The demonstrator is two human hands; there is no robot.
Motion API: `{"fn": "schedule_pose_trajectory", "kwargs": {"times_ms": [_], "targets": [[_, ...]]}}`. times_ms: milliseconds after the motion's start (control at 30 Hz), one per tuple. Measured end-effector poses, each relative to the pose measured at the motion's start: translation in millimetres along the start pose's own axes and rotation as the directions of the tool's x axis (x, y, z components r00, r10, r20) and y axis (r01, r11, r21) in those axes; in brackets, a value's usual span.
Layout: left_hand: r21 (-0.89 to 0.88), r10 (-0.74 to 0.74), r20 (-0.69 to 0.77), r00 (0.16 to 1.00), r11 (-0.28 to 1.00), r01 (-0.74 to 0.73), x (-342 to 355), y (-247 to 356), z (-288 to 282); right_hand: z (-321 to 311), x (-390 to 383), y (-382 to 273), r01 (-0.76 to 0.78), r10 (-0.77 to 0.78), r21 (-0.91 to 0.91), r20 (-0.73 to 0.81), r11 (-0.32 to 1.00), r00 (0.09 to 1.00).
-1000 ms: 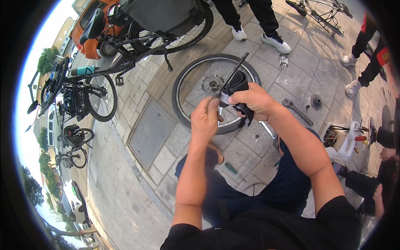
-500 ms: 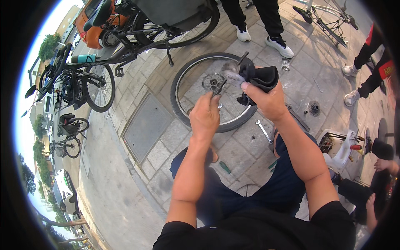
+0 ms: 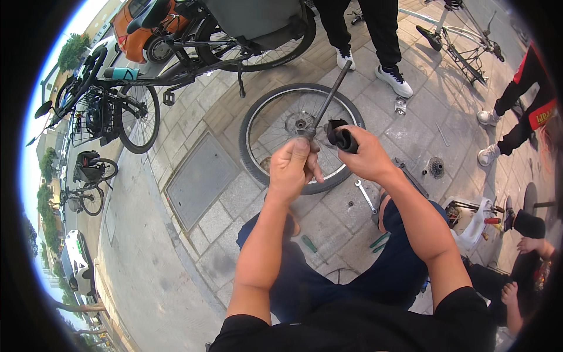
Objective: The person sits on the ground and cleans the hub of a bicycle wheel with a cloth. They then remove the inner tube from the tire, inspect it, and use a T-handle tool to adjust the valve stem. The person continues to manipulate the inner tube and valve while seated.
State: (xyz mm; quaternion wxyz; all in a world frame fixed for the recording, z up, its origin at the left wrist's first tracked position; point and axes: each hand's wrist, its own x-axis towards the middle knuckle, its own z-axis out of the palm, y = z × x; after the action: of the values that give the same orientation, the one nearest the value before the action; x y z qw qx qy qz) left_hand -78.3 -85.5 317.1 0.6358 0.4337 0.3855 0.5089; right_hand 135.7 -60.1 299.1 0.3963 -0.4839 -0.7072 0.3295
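Seen from above, the wearer's left hand (image 3: pixel 291 170) is closed around the lower end of a long, straight, dark metal rod (image 3: pixel 332 97), thumb laid along the top and fingers curled beneath. The rod slants up and to the right, away from the body, its far end free in the air. Just to its right, the wearer's right hand (image 3: pixel 368 154) is curled around a bunched piece of black cloth (image 3: pixel 343 139), which pokes out past the thumb and lies just beside the rod; whether they touch cannot be told.

Behind and below both hands, a spoked bicycle wheel with a black tyre and silver rim (image 3: pixel 291 123) lies flat on the grey stone paving (image 3: pixel 226 193). Nearer the wearer's knees in dark blue trousers (image 3: pixel 404 234) are a silver metal spanner (image 3: pixel 368 198) and, left of it, a green-handled tool (image 3: pixel 309 243). To the right, beyond the right forearm, lie a large dark metal wrench (image 3: pixel 414 179), partly hidden, and a round, toothed, dark cluster of sprockets (image 3: pixel 436 168). A white container of tools (image 3: pixel 482 218) stands further right.

Left of the wheel, a grey rectangular cover (image 3: pixel 202 179) is set into the ground. Past the wheel, someone in black trousers and white shoes (image 3: pixel 394 81) stands facing the work. At upper left is a parked black bicycle with a large dark grey bag (image 3: pixel 255 26), an orange car (image 3: pixel 158 50) behind it
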Motion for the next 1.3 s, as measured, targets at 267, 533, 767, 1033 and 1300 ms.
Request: {"fn": "schedule_pose_trajectory", "kwargs": {"times_ms": [267,533,767,1033,1300], "targets": [[-0.144,-0.157,0.163,0.974,0.973,0.181,-5.7,9.6,-7.2,-27.2,17.0,-7.0,-0.259,0.418,0.710,-0.055,0.655,0.907],[0.135,-0.380,0.310,0.872,0.925,0.355,2.3,-1.8,-2.1,-75.9,31.4,14.2,0.008,0.406,0.987,-0.074,0.162,0.911],[0.318,-0.358,0.302,0.884,0.912,0.261,10.3,-14.5,9.5,-86.7,22.9,12.8,-0.041,0.403,0.980,-0.042,0.194,0.914],[0.393,-0.294,0.319,0.901,0.906,0.156,14.7,-23.5,13.7,-92.2,21.2,15.2,-0.007,0.456,0.962,-0.122,0.272,0.882],[0.372,-0.258,0.237,0.937,0.915,0.158,13.5,-31.9,10.6,-84.7,23.9,13.5,0.051,0.464,0.929,-0.229,0.366,0.856]]}}
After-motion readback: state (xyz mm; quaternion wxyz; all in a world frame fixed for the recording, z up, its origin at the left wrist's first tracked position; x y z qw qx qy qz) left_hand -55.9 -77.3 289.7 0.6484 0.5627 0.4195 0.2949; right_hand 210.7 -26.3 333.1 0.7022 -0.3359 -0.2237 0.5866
